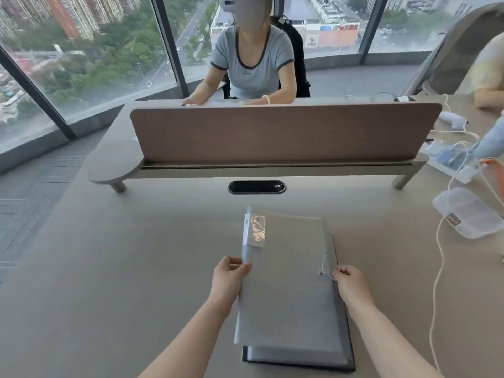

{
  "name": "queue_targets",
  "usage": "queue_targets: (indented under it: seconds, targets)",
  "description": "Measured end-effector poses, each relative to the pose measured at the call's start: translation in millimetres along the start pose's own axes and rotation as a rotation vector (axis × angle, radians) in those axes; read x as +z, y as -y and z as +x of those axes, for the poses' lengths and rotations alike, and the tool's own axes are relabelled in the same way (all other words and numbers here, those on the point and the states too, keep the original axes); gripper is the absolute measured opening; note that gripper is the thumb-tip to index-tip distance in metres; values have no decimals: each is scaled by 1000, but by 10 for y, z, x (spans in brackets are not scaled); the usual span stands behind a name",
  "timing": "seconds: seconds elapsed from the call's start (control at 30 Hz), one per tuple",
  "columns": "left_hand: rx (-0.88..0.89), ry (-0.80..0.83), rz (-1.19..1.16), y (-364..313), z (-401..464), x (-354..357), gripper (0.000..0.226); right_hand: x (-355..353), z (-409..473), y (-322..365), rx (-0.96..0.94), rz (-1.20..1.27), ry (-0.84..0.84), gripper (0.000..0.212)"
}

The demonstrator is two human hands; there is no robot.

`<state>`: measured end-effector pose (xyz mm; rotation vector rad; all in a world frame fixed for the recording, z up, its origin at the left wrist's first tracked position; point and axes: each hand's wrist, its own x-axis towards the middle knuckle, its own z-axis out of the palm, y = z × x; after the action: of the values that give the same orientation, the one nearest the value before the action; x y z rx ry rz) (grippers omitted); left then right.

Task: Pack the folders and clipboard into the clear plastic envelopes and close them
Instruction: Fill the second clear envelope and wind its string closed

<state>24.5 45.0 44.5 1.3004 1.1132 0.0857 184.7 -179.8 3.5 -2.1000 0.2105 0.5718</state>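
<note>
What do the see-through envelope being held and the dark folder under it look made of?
The envelope looks like thin frosted plastic: translucent, glossy, with a glare patch near its top. The folder beneath seems stiff dark plastic or coated board, with a matte edge; which one is hard to tell.

Two bare forearms enter from the bottom edge, no sleeves, watch or rings visible; left hand [229, 279] and right hand [351, 285] ungloved, short plain nails on the fingers [245, 267].

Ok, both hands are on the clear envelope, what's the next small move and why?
Probably wind the string around the button. The right hand pinches the string's end beside it, while the left hand steadies the clear envelope atop the dark folder.
</note>
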Motion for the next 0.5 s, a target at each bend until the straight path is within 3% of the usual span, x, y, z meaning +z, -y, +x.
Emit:
queue_targets:
  seconds: [0.5]
  targets:
    - [37, -93, 305, 297, -52, 264, 19, -93, 17, -401, 85, -90, 22, 14]
